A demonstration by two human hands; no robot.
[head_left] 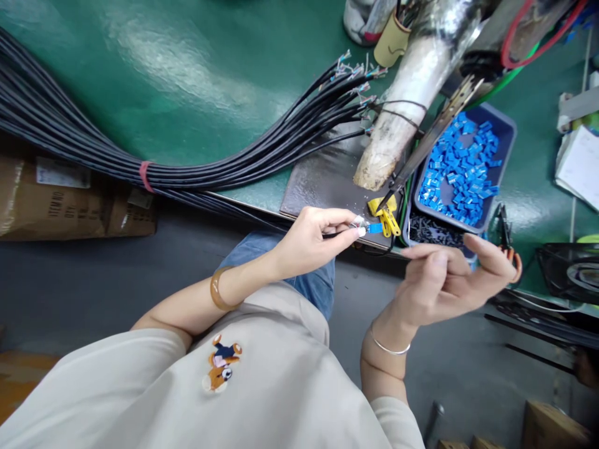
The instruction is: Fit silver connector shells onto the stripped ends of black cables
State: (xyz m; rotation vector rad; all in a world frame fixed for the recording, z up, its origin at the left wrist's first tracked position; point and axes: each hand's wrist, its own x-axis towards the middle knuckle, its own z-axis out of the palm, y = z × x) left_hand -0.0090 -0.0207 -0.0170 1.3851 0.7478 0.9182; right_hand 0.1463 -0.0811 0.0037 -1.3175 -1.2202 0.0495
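Observation:
My left hand pinches the end of a black cable between thumb and fingers, at the bench's front edge. A small blue connector sits at the cable's end, just past my fingertips. Right beside it are a yellow clip and the tip of a dark metal tool. My right hand is raised in front of the parts bin, slightly blurred. Its fingers are bent but apart, its thumb overlaps the index finger, and nothing shows in it.
A bundle of black cables with frayed wire ends lies across the green bench, tied with a pink band. A grey bin holds many blue connectors; small black parts lie before it. A wrapped white tube slants overhead.

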